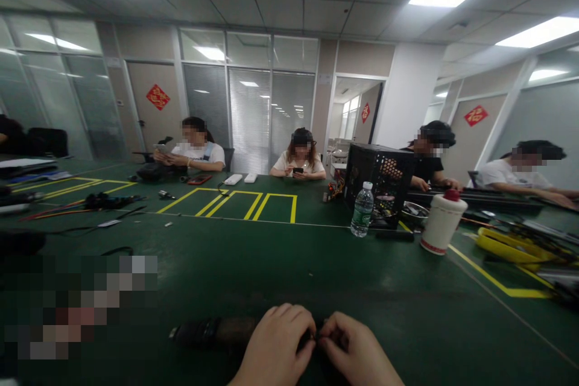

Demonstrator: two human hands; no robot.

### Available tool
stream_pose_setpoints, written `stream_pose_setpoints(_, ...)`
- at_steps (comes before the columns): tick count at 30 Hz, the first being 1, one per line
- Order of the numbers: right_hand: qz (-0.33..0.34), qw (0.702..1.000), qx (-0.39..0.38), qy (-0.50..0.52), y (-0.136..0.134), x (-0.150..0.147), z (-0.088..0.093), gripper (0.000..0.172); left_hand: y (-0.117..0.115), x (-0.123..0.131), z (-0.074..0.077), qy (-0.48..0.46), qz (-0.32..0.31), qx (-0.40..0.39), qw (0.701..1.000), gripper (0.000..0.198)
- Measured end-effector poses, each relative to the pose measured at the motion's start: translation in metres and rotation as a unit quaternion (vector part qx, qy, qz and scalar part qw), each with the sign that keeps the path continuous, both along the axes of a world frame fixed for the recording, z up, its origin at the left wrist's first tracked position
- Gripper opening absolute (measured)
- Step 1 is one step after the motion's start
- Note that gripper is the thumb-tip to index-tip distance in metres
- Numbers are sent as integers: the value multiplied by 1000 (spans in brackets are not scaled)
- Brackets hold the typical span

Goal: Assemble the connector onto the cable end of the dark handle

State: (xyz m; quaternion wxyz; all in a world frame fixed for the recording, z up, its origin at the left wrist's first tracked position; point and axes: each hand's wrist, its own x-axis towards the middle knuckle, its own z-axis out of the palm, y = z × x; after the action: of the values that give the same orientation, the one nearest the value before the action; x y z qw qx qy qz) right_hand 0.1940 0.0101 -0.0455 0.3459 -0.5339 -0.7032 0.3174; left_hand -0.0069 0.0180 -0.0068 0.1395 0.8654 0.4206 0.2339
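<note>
At the near edge of the green table, my left hand (281, 338) and my right hand (353, 347) meet with fingers closed and fingertips almost touching. Whatever sits between the fingertips is dark, small and mostly hidden. A dark, cylindrical power tool (212, 332) with a narrow metal tip pointing left lies on the table. Its right end disappears behind my left hand, so I cannot tell whether that hand touches it.
On the green table (262, 259) stand a water bottle (362, 211), a black computer case (380, 184) and a cream bottle with a red cap (442, 223). A yellow tray (511, 247) is at right, loose cables (90, 204) at left. Several people sit across the table.
</note>
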Motion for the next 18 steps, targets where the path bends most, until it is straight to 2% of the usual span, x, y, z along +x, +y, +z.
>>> stream_pose_setpoints(10,11,999,-8,31,3,2,-6,10,0,-1,0,-7,-12,3,1000,20)
stream_pose_setpoints(15,1,1000,-8,27,3,1,-3,6,-1,-1,-1,-20,8,-6,1000,26)
stream_pose_setpoints(18,1,1000,-13,25,1,0,1,5,-1,-1,-1,-18,-2,-2,1000,23)
